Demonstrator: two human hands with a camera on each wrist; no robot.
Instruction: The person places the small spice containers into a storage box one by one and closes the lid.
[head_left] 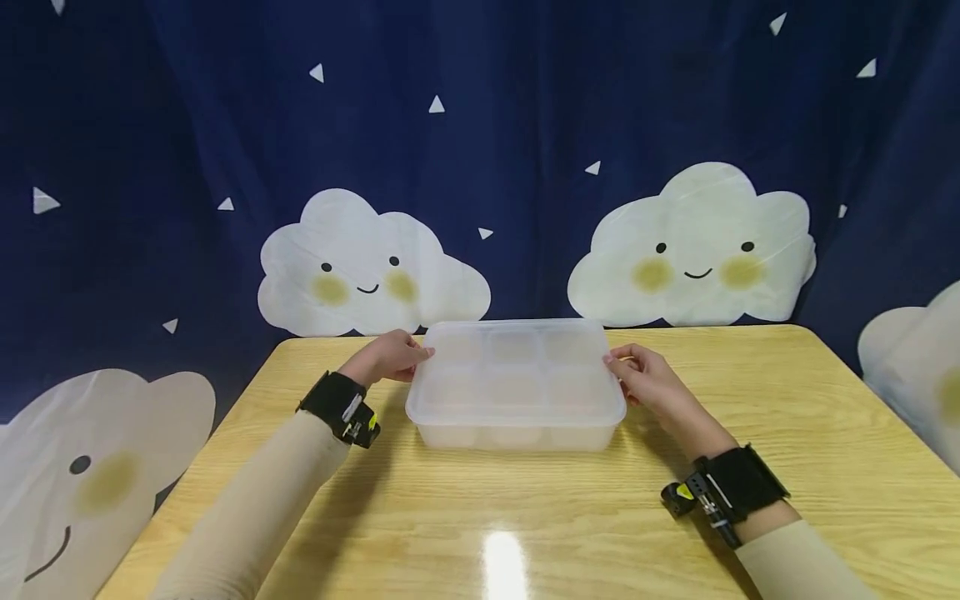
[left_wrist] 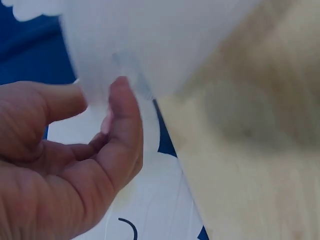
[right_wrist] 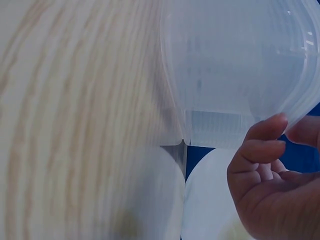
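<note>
A translucent white plastic box (head_left: 513, 437) with a lid-like top (head_left: 516, 415) is at the middle of the far side of the table. Six rounded sections show faintly through its top. On the box's left end, my left hand (head_left: 392, 354) pinches the rim between thumb and fingers. My right hand (head_left: 648, 382) grips the rim at the opposite end, fingers curled under it. Close up, the box wall (left_wrist: 150, 35) is blurred in the left wrist view. In the right wrist view, fingertips (right_wrist: 275, 125) meet the box edge. Whether its base touches the table I cannot tell.
The light wooden table (head_left: 450, 517) has its back edge just behind the box. Behind it hangs a dark blue curtain (head_left: 517, 167) with smiling clouds (head_left: 360, 250) and small white triangles. Each wrist wears a black strap (head_left: 333, 400) with a small camera.
</note>
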